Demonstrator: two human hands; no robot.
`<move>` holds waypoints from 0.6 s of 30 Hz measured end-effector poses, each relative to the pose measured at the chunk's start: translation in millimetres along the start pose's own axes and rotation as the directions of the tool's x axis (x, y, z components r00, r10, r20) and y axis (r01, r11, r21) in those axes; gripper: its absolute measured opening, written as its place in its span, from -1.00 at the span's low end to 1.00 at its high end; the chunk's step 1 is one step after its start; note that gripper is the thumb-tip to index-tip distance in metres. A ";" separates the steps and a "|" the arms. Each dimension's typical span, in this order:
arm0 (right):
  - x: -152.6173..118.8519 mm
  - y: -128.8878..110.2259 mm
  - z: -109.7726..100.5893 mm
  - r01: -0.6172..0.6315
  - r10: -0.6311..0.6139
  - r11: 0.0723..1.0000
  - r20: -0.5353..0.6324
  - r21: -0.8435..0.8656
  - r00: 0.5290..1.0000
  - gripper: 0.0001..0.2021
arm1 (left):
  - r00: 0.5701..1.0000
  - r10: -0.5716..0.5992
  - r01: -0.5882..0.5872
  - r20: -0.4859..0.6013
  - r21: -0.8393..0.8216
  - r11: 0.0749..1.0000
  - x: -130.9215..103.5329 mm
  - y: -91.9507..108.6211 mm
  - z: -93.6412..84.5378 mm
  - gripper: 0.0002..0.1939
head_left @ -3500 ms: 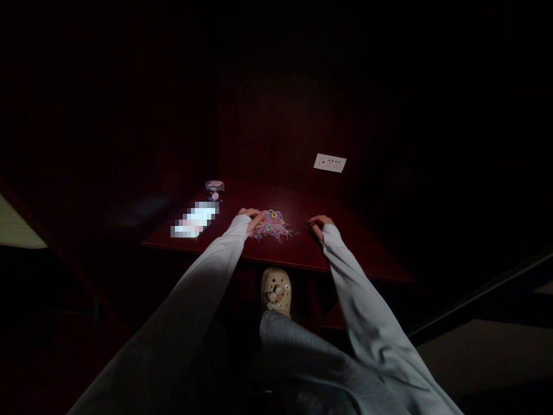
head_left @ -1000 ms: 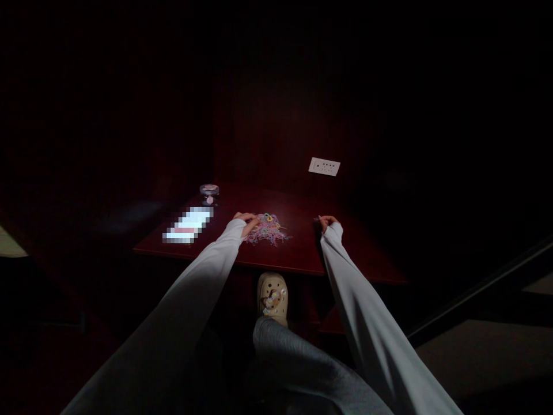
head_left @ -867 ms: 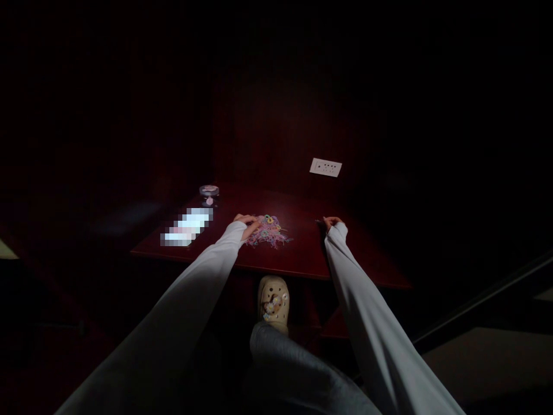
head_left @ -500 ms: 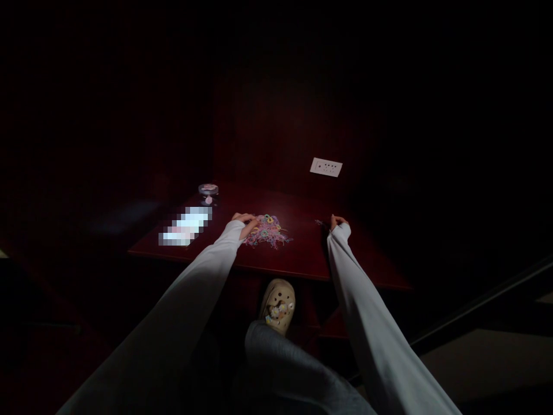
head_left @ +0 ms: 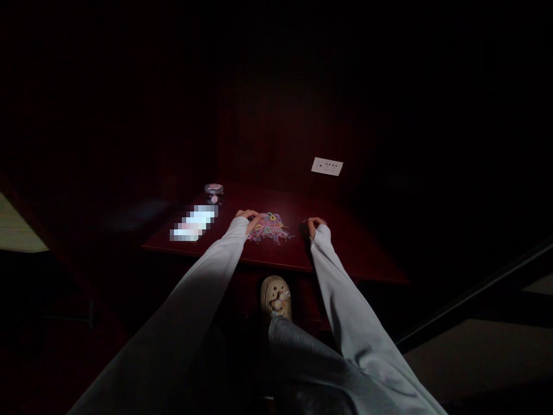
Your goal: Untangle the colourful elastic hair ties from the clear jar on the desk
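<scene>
A loose pile of thin, pastel-coloured bands [head_left: 272, 229] lies on the dark red tabletop [head_left: 298, 253]. My left hand [head_left: 249, 217] rests at the pile's left side, its fingers bent over the edge of the bands; whether it pinches any is too small to tell. To the right of the pile, my right hand [head_left: 317, 226] is just above the table with its fingers drawn together. Anything between those fingers is too small and dark to make out. A gap of bare tabletop separates the right hand from the bands.
A small round jar [head_left: 213, 193] stands at the table's back left, behind a bright pixelated rectangle [head_left: 194, 223]. A white socket plate [head_left: 327, 166] is on the back wall. Below the front edge show a beige clog [head_left: 275, 297] and a trouser leg.
My right hand has moved left, closer to the pile; the small strands seen at its fingertips before no longer show clearly. My left hand stays by the pile. The view has shifted slightly.
</scene>
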State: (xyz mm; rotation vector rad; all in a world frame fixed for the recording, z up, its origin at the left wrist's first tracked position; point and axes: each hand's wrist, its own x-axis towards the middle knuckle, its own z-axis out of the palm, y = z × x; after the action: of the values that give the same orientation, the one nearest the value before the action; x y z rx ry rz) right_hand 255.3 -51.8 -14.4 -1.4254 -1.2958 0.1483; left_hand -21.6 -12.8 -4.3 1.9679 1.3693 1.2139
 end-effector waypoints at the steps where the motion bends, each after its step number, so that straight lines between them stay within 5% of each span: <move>1: -6.1 -7.6 5.7 0.027 -0.027 0.999 0.028 -0.016 0.999 -0.84 | 1.000 -0.002 0.002 -0.007 0.005 1.000 0.3 0.4 0.7 -0.86; 3: -17.0 -21.0 13.6 0.203 -0.174 0.973 0.232 -0.108 0.957 -0.91 | 1.000 0.004 -0.004 -0.028 0.007 1.000 1.2 0.0 2.1 -0.87; 6: -25.7 -32.1 17.6 0.443 -0.293 0.870 0.497 -0.215 0.817 -0.83 | 0.998 0.042 -0.041 -0.048 0.017 0.999 3.2 -2.9 3.7 -0.82; 14: -21.7 -25.9 13.7 0.424 -0.307 0.882 0.435 -0.204 0.847 -0.72 | 0.980 0.166 -0.185 0.111 0.191 0.964 -1.3 4.7 4.8 -0.78; 18: -25.4 -30.9 12.4 0.446 -0.310 0.871 0.476 -0.204 0.823 -0.67 | 0.946 0.244 -0.297 0.214 0.270 0.916 -9.5 13.3 5.8 -0.78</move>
State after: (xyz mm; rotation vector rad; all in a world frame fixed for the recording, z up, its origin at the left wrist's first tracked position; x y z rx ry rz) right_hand 218.4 -70.9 -9.2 -1.3983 -2.0267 -0.0187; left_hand -11.0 -26.2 -1.0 2.4827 1.2796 0.9565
